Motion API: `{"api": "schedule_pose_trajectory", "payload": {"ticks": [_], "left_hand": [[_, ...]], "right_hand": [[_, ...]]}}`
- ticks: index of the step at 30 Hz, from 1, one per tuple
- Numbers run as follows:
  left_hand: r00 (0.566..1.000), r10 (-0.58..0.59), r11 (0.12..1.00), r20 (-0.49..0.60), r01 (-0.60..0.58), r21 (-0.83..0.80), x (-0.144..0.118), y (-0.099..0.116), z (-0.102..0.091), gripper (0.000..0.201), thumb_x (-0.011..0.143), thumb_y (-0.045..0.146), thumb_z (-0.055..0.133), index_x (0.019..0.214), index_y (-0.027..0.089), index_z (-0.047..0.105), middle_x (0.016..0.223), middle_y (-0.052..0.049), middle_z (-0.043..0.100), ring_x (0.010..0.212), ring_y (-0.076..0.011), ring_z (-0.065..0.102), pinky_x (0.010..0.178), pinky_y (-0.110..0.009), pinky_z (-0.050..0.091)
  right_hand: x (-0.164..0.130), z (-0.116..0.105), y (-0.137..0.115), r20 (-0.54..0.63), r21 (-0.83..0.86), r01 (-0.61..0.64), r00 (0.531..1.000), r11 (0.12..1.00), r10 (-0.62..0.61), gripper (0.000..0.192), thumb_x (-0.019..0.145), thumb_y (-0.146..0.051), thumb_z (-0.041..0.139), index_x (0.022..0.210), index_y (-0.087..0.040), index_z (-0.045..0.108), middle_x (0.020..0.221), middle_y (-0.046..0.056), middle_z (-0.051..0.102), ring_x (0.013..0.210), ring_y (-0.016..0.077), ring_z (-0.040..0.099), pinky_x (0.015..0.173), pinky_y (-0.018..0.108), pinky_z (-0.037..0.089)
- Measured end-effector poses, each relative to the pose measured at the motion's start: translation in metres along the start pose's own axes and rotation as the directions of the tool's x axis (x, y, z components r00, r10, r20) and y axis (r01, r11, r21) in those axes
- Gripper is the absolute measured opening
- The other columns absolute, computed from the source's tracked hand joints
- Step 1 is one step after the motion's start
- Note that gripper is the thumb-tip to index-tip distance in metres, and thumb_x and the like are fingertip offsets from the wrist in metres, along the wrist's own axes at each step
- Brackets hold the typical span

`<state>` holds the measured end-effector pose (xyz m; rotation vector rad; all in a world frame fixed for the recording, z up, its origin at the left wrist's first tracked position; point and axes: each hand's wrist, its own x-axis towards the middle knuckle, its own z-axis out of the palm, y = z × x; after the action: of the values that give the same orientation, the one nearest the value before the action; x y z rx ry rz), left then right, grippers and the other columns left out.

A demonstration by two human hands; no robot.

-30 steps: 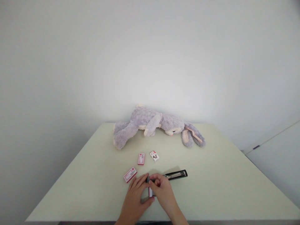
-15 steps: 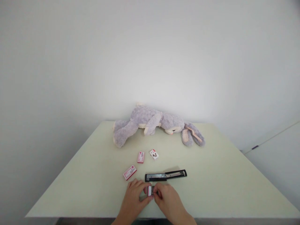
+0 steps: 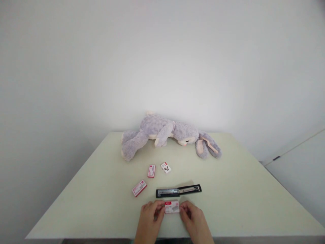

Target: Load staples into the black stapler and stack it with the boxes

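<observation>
Pinching the staple box point(image 3: 172, 207) between them, left hand point(image 3: 149, 218) and right hand point(image 3: 194, 220) grip its ends.

Low in the frame, the left hand point(image 3: 149, 217) and right hand point(image 3: 193, 218) pinch a small staple box point(image 3: 172, 207) between their fingers point(image 3: 159, 207), one at each end. Just above it the opened black stapler point(image 3: 178, 190) lies flat on the pale counter point(image 3: 241, 189). Three more small boxes point(image 3: 139, 188) lie left of centre, and a grey plush rabbit point(image 3: 167, 134) sprawls along the far edge.
</observation>
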<state>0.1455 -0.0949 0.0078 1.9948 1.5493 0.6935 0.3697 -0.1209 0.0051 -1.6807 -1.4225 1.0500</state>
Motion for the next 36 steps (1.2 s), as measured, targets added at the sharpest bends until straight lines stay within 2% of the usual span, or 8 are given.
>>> {"api": "schedule_pose_trajectory", "payload": {"ticks": [3, 7, 12, 19, 24, 27, 33, 36], "left_hand": [[0.999, 0.034, 0.999, -0.040, -0.032, 0.042, 0.000, 0.012, 0.001, 0.027, 0.100, 0.038, 0.052, 0.118, 0.033, 0.070, 0.107, -0.005, 0.072, 0.101, -0.0245, 0.066, 0.091, -0.041, 0.051], [0.987, 0.155, 0.972, -0.051, -0.143, 0.184, 0.000, 0.022, 0.001, 0.042, 0.094, 0.044, 0.061, 0.135, 0.037, 0.062, 0.111, -0.006, 0.067, 0.104, -0.0261, 0.064, 0.090, -0.042, 0.050], [0.966, 0.233, 0.931, -0.110, -0.189, 0.311, 0.000, 0.022, 0.012, 0.061, 0.085, 0.050, 0.072, 0.142, 0.035, 0.056, 0.127, -0.007, 0.062, 0.114, -0.0284, 0.059, 0.097, -0.043, 0.046], [0.941, 0.301, 0.877, -0.153, -0.210, 0.432, -0.001, 0.007, 0.027, 0.068, 0.085, 0.052, 0.069, 0.146, 0.031, 0.052, 0.132, -0.004, 0.068, 0.113, -0.0275, 0.060, 0.097, -0.044, 0.040], [0.955, 0.244, 0.891, -0.169, -0.152, 0.428, -0.001, 0.007, 0.030, 0.066, 0.082, 0.048, 0.071, 0.144, 0.033, 0.054, 0.131, -0.004, 0.068, 0.115, -0.0294, 0.059, 0.098, -0.047, 0.036], [0.956, 0.241, 0.903, -0.168, -0.158, 0.399, 0.000, 0.010, 0.029, 0.069, 0.079, 0.051, 0.073, 0.143, 0.034, 0.055, 0.129, -0.005, 0.068, 0.114, -0.0304, 0.060, 0.098, -0.048, 0.036], [0.941, 0.306, 0.913, -0.141, -0.248, 0.323, 0.000, 0.009, 0.027, 0.044, 0.083, 0.052, 0.072, 0.124, 0.038, 0.067, 0.115, -0.003, 0.072, 0.104, -0.0266, 0.063, 0.092, -0.043, 0.042], [0.945, 0.229, 0.919, -0.234, -0.131, 0.372, 0.000, -0.005, 0.013, 0.036, 0.081, 0.046, 0.075, 0.116, 0.038, 0.070, 0.115, -0.003, 0.070, 0.106, -0.0288, 0.061, 0.093, -0.046, 0.043]], "right_hand": [[0.003, -0.008, 0.004, -0.026, 0.040, -0.070, 0.997, 0.997, 0.072, 0.036, 0.087, -0.057, 0.056, 0.087, -0.022, 0.065, 0.062, -0.002, 0.058, 0.055, 0.0162, 0.054, 0.053, 0.027, 0.039], [0.013, -0.038, 0.009, 0.003, 0.196, -0.184, 0.982, 0.963, 0.187, 0.060, 0.080, -0.069, 0.063, 0.117, -0.022, 0.058, 0.057, -0.010, 0.045, 0.038, 0.0101, 0.034, 0.037, 0.024, 0.023], [0.036, -0.063, -0.001, 0.095, 0.359, -0.067, 0.995, 0.931, 0.035, 0.068, 0.081, -0.061, 0.071, 0.134, -0.022, 0.053, 0.066, -0.009, 0.043, 0.048, 0.0076, 0.030, 0.043, 0.021, 0.020], [0.051, -0.072, -0.013, 0.128, 0.257, 0.086, 0.984, 0.963, -0.122, 0.038, 0.085, -0.054, 0.072, 0.103, -0.021, 0.068, 0.075, -0.003, 0.055, 0.065, 0.0126, 0.043, 0.058, 0.024, 0.035], [0.057, -0.057, -0.056, 0.182, -0.019, 0.281, 0.945, 0.959, -0.273, 0.029, 0.094, -0.043, 0.062, 0.118, -0.026, 0.065, 0.085, -0.002, 0.062, 0.075, 0.0161, 0.056, 0.065, 0.025, 0.041], [0.063, -0.039, -0.078, 0.234, -0.149, 0.381, 0.910, 0.912, -0.342, 0.023, 0.090, -0.034, 0.066, 0.112, -0.027, 0.067, 0.087, -0.003, 0.061, 0.076, 0.0158, 0.056, 0.069, 0.026, 0.041], [0.066, -0.026, -0.082, 0.216, -0.236, 0.392, 0.913, 0.889, -0.345, 0.022, 0.083, -0.020, 0.066, 0.104, -0.027, 0.067, 0.093, -0.002, 0.059, 0.080, 0.0163, 0.056, 0.072, 0.026, 0.039], [0.064, -0.039, -0.072, 0.184, -0.262, 0.363, 0.928, 0.894, -0.323, 0.022, 0.086, -0.021, 0.063, 0.106, -0.027, 0.066, 0.094, -0.001, 0.059, 0.081, 0.0169, 0.057, 0.074, 0.027, 0.040]]}}
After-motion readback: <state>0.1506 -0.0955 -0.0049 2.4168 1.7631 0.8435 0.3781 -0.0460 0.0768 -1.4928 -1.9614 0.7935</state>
